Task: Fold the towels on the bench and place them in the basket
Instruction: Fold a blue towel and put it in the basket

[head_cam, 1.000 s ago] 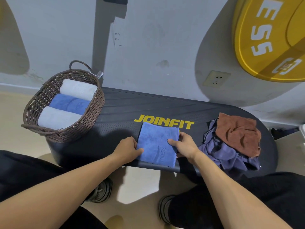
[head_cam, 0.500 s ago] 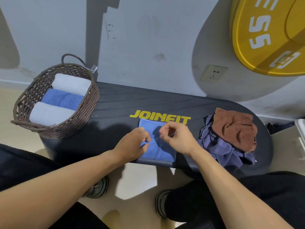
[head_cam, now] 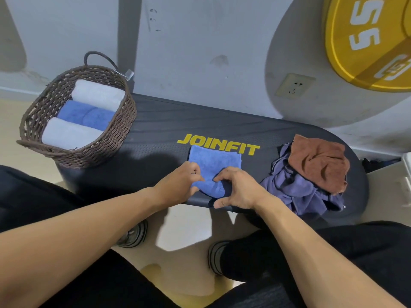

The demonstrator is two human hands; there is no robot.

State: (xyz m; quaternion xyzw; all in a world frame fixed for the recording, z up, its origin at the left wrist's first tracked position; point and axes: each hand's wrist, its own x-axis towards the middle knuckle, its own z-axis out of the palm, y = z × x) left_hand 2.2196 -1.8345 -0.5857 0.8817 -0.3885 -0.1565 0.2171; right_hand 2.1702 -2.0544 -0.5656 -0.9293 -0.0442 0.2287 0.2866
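A folded blue towel lies on the black bench just below the yellow JOINFIT lettering. Its near edge is curled up into a roll. My left hand pinches that rolled edge on the left side. My right hand grips it on the right, fingers curled over the roll. A brown wicker basket stands on the bench's left end and holds two rolled grey towels and one rolled blue towel between them. A rumpled brown towel lies on a rumpled purple towel at the right end.
The bench stands against a grey wall with a socket. A yellow weight plate hangs at the upper right. My knees in black trousers and my shoes are below the bench's front edge.
Both hands came from the towel's sides to its near edge. That edge, flat a second ago, is now lifted and rolled toward the wall.
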